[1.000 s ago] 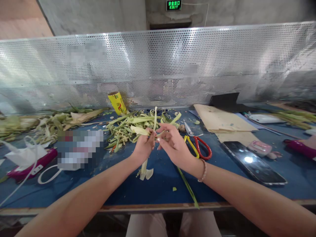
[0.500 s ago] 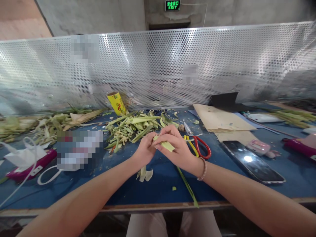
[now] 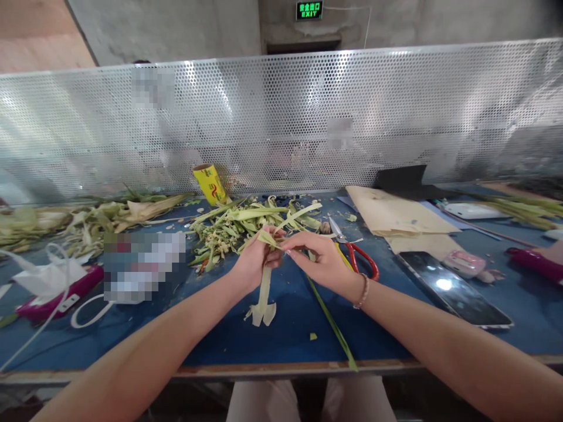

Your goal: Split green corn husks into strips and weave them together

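Note:
In front of me, pale green corn husk strips [image 3: 264,296] are pinched between my two hands above the blue table [image 3: 281,346]. My left hand [image 3: 254,262] is closed on the folded strips, and one wide strip hangs below it, ending in a flared piece. The fingertips of my right hand [image 3: 325,261] close on the same strips from the right. Another strip end [image 3: 303,215] sticks up and away past the fingers. The exact fold is partly hidden by my fingers. Beyond my right hand lie scissors [image 3: 364,261] with red and yellow handles, partly covered by the hand.
A heap of cut husk pieces [image 3: 233,228] lies behind my hands, near a tilted yellow tube [image 3: 210,184]. A phone [image 3: 455,290] and brown paper [image 3: 396,211] lie right. At left are a magenta power strip [image 3: 83,290] and cables. A perforated metal screen [image 3: 281,117] stands behind.
My hands have parted a little and turned. The husk strips between them now show more, with one end sticking up and a longer piece hanging below my left hand.

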The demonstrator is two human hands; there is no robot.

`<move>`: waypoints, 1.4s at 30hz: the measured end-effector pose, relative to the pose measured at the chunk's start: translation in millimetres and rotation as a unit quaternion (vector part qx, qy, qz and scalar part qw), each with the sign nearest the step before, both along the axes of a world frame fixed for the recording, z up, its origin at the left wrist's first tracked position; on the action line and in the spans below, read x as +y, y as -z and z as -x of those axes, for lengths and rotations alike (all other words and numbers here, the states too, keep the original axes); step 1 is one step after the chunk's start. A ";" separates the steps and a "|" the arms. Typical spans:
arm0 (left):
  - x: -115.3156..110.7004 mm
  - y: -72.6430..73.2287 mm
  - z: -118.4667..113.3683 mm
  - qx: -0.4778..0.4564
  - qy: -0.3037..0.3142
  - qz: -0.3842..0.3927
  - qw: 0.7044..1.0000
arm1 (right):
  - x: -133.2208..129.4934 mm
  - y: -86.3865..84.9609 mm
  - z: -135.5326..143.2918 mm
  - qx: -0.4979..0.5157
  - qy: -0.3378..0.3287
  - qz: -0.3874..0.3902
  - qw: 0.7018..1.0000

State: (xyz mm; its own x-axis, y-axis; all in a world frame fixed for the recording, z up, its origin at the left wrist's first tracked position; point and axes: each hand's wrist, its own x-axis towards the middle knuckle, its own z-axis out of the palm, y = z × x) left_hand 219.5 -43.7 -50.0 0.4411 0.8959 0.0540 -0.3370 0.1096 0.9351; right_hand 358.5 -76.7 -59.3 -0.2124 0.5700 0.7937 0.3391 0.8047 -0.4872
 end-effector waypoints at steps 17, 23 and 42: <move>3.6 -1.2 -2.9 -0.103 -0.009 0.083 0.991 | 14.4 7.2 -6.2 -0.243 0.099 -0.149 0.953; 6.2 0.5 -2.4 -0.101 -0.033 0.072 0.992 | 6.9 5.3 -2.3 -0.272 0.126 -0.133 0.945; -0.9 6.5 -6.2 -0.037 -0.081 0.054 0.995 | -2.8 6.9 6.9 -0.380 0.141 -0.276 0.872</move>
